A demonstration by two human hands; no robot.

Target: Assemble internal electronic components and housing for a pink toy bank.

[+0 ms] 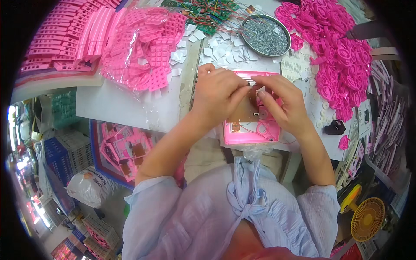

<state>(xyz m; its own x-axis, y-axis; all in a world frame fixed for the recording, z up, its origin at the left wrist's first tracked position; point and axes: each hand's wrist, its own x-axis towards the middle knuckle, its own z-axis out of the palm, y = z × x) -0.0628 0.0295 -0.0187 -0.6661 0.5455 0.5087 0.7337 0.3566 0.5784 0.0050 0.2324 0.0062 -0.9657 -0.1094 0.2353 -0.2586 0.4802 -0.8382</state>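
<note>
In front of me on the table lies a pink plastic casing with a brown circuit board set in it. Thin red wires run in its near part. Over its far half my left hand bends with thumb and forefinger pinched together. Opposite it, my right hand also has thumb and forefinger closed, their tips almost meeting the left ones above the board. What sits between the fingertips is too small and covered to make out.
Beyond the casing stands a round dish of small metal screws, beside white paper pieces and green circuit boards. Bagged pink keypads lie left, magenta plastic parts right. A crate of pink casings sits below the table's left.
</note>
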